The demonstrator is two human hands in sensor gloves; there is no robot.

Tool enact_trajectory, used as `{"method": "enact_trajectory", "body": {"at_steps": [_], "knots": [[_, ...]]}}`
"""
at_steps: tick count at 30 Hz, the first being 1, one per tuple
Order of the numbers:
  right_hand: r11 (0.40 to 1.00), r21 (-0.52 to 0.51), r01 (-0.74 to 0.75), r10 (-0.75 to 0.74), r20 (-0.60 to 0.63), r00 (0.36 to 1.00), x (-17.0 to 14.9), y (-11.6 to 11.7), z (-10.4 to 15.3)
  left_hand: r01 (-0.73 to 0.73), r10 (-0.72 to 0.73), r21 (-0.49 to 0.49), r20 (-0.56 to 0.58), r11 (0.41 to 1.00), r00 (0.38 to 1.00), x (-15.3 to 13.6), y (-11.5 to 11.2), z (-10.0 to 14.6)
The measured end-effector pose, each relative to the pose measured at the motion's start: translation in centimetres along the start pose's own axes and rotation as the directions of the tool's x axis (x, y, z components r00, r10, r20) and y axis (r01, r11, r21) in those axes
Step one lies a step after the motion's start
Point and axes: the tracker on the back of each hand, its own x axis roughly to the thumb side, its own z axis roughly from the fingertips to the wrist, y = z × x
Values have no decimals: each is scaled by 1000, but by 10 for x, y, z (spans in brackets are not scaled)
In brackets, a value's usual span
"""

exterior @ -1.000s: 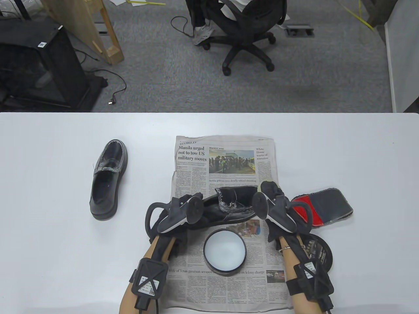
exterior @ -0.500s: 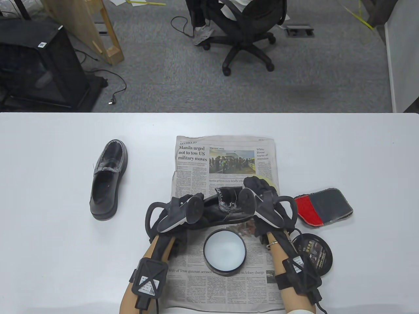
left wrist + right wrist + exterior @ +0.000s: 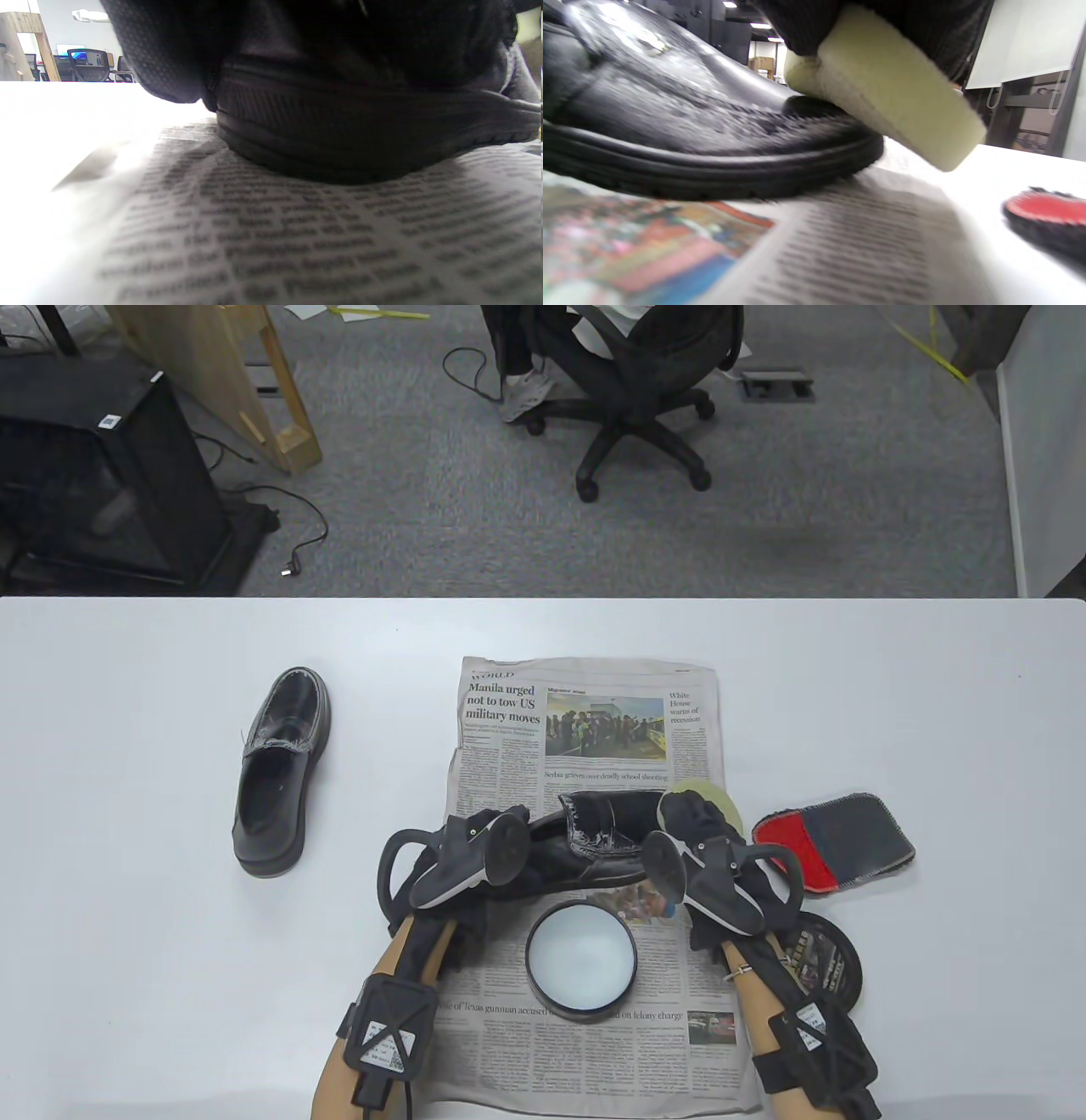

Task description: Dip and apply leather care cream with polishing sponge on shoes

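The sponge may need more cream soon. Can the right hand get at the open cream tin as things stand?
Probably yes. The cream tin sits uncovered on the newspaper, just beside the right hand, which holds the sponge; nothing lies between them.

free: table left (image 3: 127, 814) | blocked: cream tin (image 3: 581, 963) near shoe (image 3: 594, 848), cloth (image 3: 836, 840) right

On the table (image 3: 127, 814) a newspaper (image 3: 585, 729) lies at centre, bearing a shoe (image 3: 594, 848) with the open cream tin (image 3: 580, 960) just before it, a second shoe (image 3: 280, 772) well to the left, and a cloth (image 3: 840, 840) and lid (image 3: 827, 963) to the right.
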Motion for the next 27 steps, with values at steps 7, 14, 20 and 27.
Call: {"method": "enact_trajectory", "body": {"at_steps": [7,14,20,27], "knots": [[998,49,51,-46,-89,995,7,5,-33,-4,4,1,1,1000,1000,0,0,0],[985,50,-167,172,-99,980,-4,13,-23,40,-40,2,-5,999,999,1,1,1],[976,-25,-215,215,12,976,13,3,5,49,-49,1,-12,999,999,2,2,1],[995,-42,-90,91,13,996,28,-4,-15,14,-14,2,1,1000,1000,1,0,0]]}}
